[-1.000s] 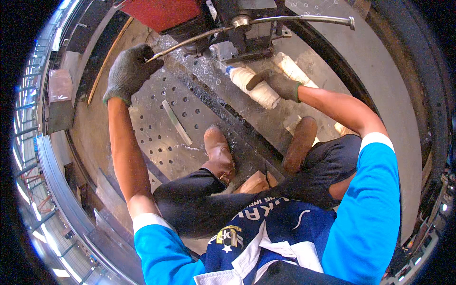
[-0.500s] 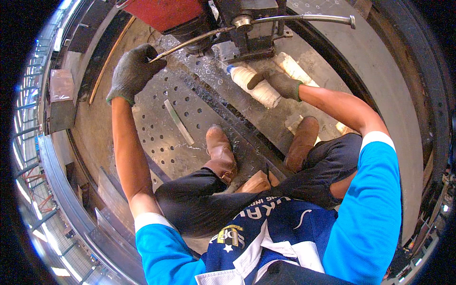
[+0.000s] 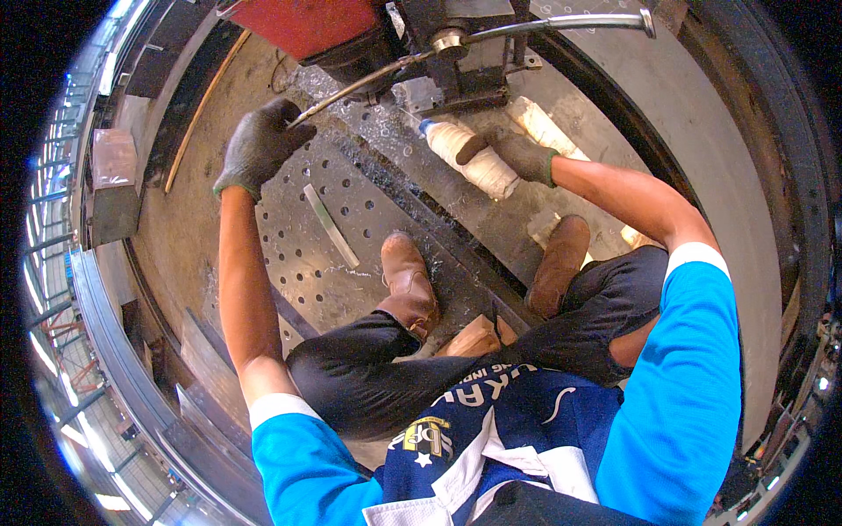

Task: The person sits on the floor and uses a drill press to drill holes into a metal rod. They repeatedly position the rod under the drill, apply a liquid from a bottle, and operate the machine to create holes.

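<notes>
My left hand, in a dark grey knit glove, is closed round the near left end of a long metal lever. The lever runs through a shiny round hub on a drilling machine with a red housing. My right hand, gloved too, grips a bottle wrapped in whitish tape or cloth. It lies tilted, its blue nozzle end pointing toward the machine's base. Most of my right fingers are hidden beneath the bottle.
Below the machine lies a dark steel plate with several round holes and scattered metal shavings. A flat metal strip rests on it. My brown boots stand on the steel, beside a wooden block. A whitish block lies behind my right hand.
My left hand has moved a little right and toward me with the lever's end. The lever has turned at the hub, and its far right end sits higher. My right hand stays put.
</notes>
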Demonstrator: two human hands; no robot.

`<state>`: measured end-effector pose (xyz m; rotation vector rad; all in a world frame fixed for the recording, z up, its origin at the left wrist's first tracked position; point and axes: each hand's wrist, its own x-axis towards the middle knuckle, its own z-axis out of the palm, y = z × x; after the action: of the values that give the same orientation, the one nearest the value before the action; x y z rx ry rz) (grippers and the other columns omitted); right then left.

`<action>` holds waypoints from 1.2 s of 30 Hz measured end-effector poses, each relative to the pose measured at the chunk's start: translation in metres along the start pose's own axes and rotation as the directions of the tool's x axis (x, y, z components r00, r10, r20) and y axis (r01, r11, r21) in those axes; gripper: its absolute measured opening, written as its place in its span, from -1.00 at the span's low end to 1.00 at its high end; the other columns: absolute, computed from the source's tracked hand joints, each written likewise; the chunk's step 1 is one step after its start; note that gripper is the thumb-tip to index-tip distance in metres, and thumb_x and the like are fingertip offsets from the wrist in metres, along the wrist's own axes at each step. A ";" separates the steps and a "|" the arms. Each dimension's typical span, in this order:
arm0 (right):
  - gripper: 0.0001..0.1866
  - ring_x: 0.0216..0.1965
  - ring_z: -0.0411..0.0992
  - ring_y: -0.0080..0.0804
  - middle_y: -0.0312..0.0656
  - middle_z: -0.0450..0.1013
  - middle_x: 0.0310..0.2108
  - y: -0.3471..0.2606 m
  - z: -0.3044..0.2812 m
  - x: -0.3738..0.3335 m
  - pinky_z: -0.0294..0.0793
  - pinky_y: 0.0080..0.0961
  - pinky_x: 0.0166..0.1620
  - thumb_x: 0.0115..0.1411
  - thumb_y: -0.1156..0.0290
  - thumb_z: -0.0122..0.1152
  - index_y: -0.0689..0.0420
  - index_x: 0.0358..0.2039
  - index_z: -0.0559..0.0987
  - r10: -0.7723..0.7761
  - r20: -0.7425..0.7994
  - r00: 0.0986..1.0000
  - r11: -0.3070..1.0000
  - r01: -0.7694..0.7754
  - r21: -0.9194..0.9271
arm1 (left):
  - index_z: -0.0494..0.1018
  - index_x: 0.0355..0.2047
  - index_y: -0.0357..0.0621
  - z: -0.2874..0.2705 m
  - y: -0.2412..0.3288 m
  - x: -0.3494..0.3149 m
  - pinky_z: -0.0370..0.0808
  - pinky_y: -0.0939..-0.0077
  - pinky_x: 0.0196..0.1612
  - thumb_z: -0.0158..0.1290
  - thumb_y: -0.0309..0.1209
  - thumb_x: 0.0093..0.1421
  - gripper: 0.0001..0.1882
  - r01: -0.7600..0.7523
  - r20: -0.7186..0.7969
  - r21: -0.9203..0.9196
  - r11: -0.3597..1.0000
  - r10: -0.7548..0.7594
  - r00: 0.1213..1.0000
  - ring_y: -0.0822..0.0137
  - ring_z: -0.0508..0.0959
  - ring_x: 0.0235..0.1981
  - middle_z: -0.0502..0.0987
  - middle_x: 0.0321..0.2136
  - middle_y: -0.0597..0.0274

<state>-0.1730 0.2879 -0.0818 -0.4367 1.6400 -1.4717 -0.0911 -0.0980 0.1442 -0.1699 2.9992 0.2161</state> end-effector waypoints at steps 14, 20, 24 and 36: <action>-0.72 -0.16 0.56 -0.44 -0.19 0.62 -0.11 -0.046 0.014 -0.008 0.59 -0.44 -0.04 0.37 0.27 0.13 0.13 -0.10 0.71 -0.027 -0.037 0.999 0.996 0.024 -0.088 | 0.53 0.00 0.01 0.105 -0.042 -0.012 0.59 0.01 -0.09 0.16 -0.14 0.28 -0.65 0.186 -0.043 0.044 0.981 -0.185 0.982 -0.18 0.65 -0.11 0.66 -0.13 -0.08; -0.63 -0.18 0.59 -0.46 -0.10 0.63 -0.10 -0.075 0.024 -0.025 0.62 -0.53 -0.05 0.47 0.29 -0.04 0.12 -0.09 0.75 -0.027 0.010 1.000 0.993 0.028 -0.114 | 0.47 -0.10 -0.14 0.131 -0.043 -0.015 0.51 -0.10 -0.04 0.15 -0.13 0.26 -0.63 0.105 -0.036 -0.147 0.984 -0.112 0.993 -0.27 0.59 -0.06 0.62 -0.17 -0.22; -0.66 -0.18 0.59 -0.46 -0.11 0.63 -0.09 -0.083 0.028 -0.031 0.62 -0.53 -0.04 0.45 0.36 -0.03 0.13 -0.09 0.74 -0.054 -0.014 0.998 0.969 0.048 -0.243 | 0.48 -0.11 -0.13 0.139 -0.037 0.000 0.51 -0.10 -0.05 0.12 -0.11 0.28 -0.64 0.104 0.002 -0.124 0.987 -0.105 0.994 -0.29 0.59 -0.08 0.62 -0.17 -0.21; -0.67 -0.30 0.61 -0.40 -0.11 0.64 -0.16 -0.056 0.026 -0.014 0.66 -0.49 -0.12 0.41 0.34 0.01 0.13 -0.12 0.75 0.106 -0.019 0.994 0.992 -0.105 0.073 | 0.44 -0.08 -0.15 0.156 -0.040 0.003 0.51 -0.13 -0.07 0.10 -0.15 0.30 -0.65 0.069 0.034 -0.166 0.984 -0.064 0.997 -0.30 0.59 -0.09 0.62 -0.17 -0.23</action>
<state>-0.1603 0.2688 -0.0228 -0.2897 1.5972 -1.4563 -0.0705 -0.1143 -0.0152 -0.2809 2.9397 0.4596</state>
